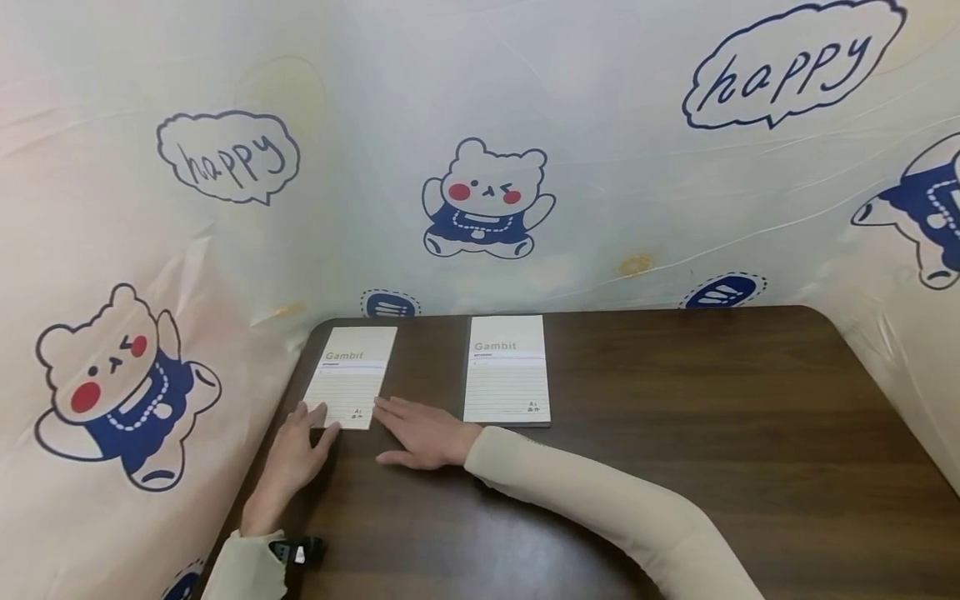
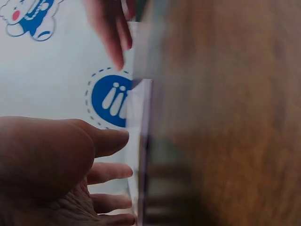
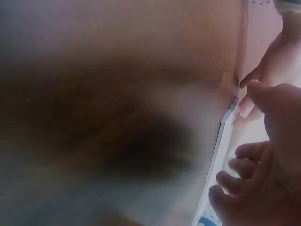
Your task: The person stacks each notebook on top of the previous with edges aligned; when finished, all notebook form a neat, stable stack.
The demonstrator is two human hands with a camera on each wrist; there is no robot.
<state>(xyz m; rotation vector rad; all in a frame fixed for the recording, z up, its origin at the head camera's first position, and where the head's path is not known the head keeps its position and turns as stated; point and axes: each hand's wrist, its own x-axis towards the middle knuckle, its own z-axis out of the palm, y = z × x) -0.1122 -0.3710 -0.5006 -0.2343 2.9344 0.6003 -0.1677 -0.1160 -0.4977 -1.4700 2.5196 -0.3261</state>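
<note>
Two white notepads with "Gambit" printed on their covers lie on a dark wooden table. At the lower left corner of the left notepad (image 1: pixel 352 367) is my left hand (image 1: pixel 294 450), its fingers spread, the fingertips over the corner and the thumb by the bottom edge. My right hand (image 1: pixel 423 429) reaches across with fingers extended, fingertips at that notepad's lower right edge. Behind its wrist lies the right notepad (image 1: pixel 507 375), apart from the hand. The left wrist view shows the left hand (image 2: pixel 61 165) beside a notepad's thin edge; the right wrist view shows the right hand (image 3: pixel 268 165) likewise.
The table (image 1: pixel 675 400) extends to the right of both notepads. A curtain (image 1: pixel 585 167) printed with bears and "happy" bubbles hangs along the table's back and sides. A black strap device (image 1: pixel 297 551) sits on the left wrist.
</note>
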